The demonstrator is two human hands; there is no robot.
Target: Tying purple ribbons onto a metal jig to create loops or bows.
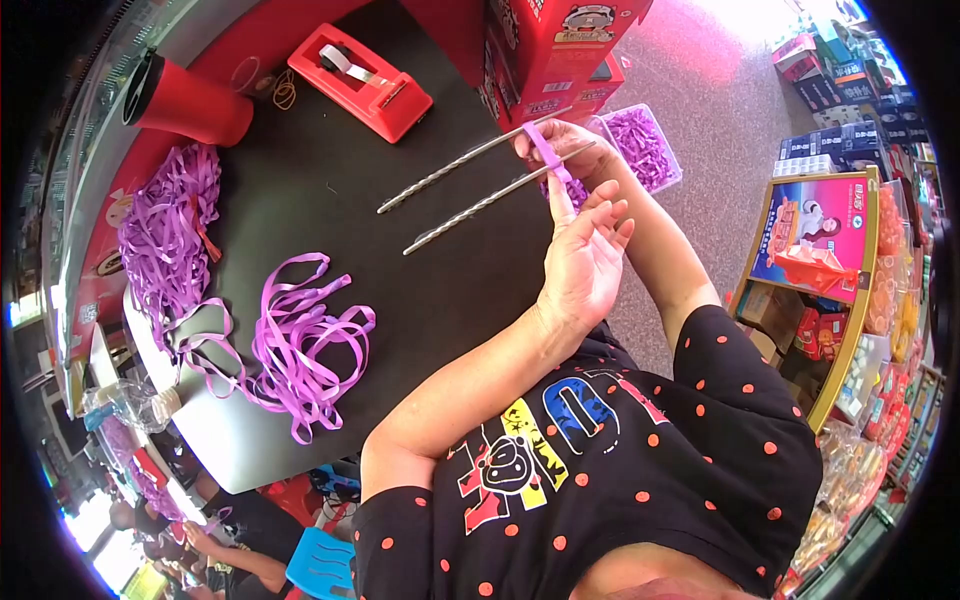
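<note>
My right hand (560, 135) grips the near ends of two long twisted metal rods (470, 190), which reach out to the left over the black table (430, 290). A purple ribbon strip (547, 155) is looped across both rods at my right hand. My left hand (585, 260) sits just below. Its fingertips pinch the lower end of that strip, and the other fingers are spread.
Loose purple ribbons (300, 340) lie on the table, with a bigger heap (165, 240) to the left. At the far edge stand a red tape dispenser (360, 68), a red cylinder (190, 100) and red cartons (560, 50). A clear box of purple pieces (645, 145) and a goods shelf (830, 250) are on the right.
</note>
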